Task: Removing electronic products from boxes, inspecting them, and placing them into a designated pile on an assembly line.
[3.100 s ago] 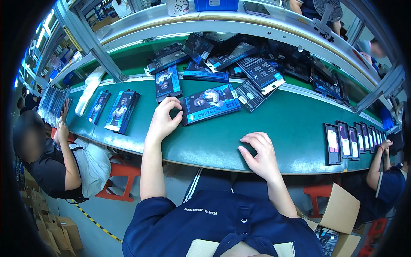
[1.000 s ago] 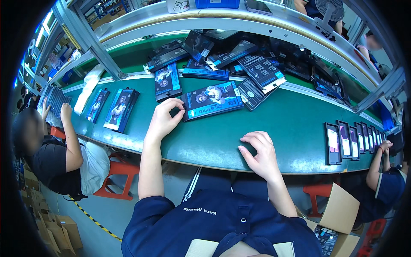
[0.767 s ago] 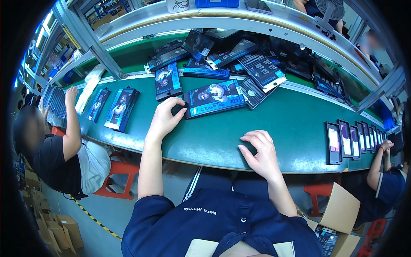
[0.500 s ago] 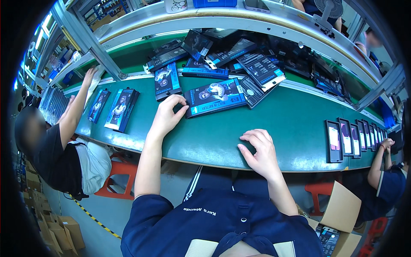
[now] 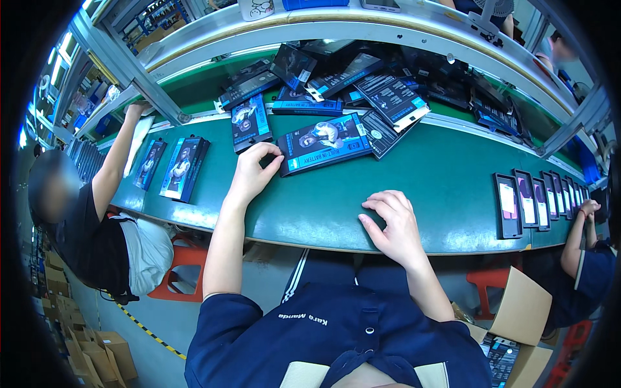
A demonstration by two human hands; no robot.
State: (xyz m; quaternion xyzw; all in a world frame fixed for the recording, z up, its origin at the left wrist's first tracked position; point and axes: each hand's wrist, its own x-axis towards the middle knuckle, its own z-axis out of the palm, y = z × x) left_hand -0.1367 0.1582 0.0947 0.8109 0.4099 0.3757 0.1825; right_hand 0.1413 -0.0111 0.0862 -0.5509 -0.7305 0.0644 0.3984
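Note:
A flat black-and-blue retail box (image 5: 326,143) lies aslant on the green bench before me. My left hand (image 5: 253,171) is at its left end, thumb and fingertips closed together against the box's edge. To the right and nearer, my right hand (image 5: 396,223) holds nothing; its fingers are slightly bent and apart, near the bench's front edge. Another such box (image 5: 250,123) lies just beyond my left hand. Two more boxes, a thick one (image 5: 184,169) and a narrower one (image 5: 150,164), lie farther left.
A loose heap of similar boxes (image 5: 391,100) lies at the back beneath a metal shelf (image 5: 336,31). Black trays with pale and pink contents (image 5: 508,205) line the right side. Co-workers sit left (image 5: 81,220) and right (image 5: 592,258). An open carton (image 5: 521,304) stands at lower right.
My hands and the box stay nearly where they were; the whole view has shifted slightly. The left co-worker's raised arm has moved a little.

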